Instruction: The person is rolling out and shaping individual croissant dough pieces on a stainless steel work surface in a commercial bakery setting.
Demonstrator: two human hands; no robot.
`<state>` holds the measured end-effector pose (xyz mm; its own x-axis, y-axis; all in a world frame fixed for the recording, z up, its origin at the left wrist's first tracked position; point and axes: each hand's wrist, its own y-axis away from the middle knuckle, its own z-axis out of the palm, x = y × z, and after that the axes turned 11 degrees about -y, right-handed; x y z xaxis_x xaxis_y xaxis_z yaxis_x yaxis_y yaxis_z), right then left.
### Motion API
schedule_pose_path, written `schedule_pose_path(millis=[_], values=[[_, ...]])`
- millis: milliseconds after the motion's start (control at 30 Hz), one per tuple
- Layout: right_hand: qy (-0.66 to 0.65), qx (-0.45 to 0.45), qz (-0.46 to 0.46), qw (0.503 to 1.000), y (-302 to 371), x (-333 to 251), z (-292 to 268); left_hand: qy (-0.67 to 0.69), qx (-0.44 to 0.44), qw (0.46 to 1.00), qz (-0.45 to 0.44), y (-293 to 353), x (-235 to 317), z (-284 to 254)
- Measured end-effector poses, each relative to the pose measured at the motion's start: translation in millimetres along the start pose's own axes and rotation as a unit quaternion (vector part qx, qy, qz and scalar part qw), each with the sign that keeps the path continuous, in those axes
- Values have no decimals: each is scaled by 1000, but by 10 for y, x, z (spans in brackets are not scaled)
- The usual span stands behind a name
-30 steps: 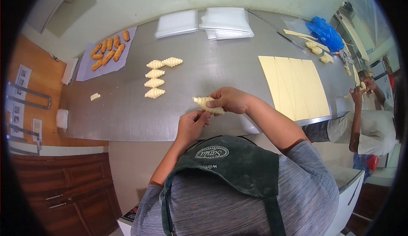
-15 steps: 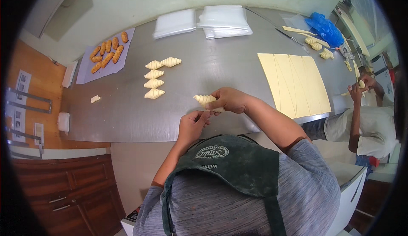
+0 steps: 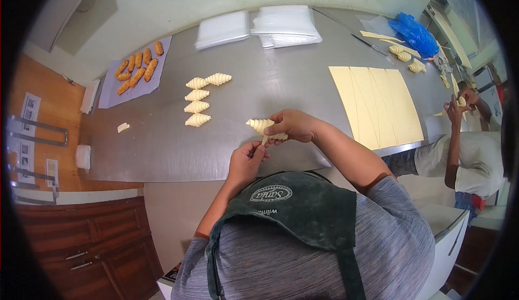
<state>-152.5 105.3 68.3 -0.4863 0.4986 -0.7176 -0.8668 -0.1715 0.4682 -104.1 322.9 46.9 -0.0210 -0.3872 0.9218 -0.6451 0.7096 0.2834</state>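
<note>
A rolled, unbaked croissant (image 3: 259, 125) is held just above the near edge of the steel table (image 3: 292, 84). My right hand (image 3: 292, 125) wraps round its right half, fingers closed, hiding part of the spiral. Below it my left hand (image 3: 250, 157) pinches the thin tail end of the dough between thumb and finger. To the left lie several shaped raw croissants (image 3: 197, 107) in a column, one more beside the top one. A sheet of pale dough (image 3: 378, 105), cut into long triangles, rests on the table to the right.
Browned pastries (image 3: 137, 68) sit on paper at the far left; a dough scrap (image 3: 123, 127) lies nearer. Stacks of clear plastic bags (image 3: 286, 27) are at the back. At the far right are a blue bag (image 3: 413, 35), more croissants and a co-worker's hands (image 3: 459, 105).
The thin dough tail now shows stretched between my hands, with my left hand slightly lower on it. The croissant stays in my right hand. The co-worker's hands have shifted slightly.
</note>
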Motion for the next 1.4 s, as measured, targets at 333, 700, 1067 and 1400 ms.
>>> schedule_pose_path(millis=[333, 700, 1067, 1400], values=[[-25, -11, 10, 1000, -103, 48, -45, 30, 15, 999, -29, -56, -81, -36], [-48, -47, 52, 996, -378, 271, -76, -76, 36, 995, -62, -81, -361, -205], [146, -5, -136, 980, -1418, 52, 106, -93, 61, 993, -47, -112, -1038, -682], [515, 171, -315, 779, -2394, -115, 36, -76, 86, 992, -45, -2, -1110, -1079]])
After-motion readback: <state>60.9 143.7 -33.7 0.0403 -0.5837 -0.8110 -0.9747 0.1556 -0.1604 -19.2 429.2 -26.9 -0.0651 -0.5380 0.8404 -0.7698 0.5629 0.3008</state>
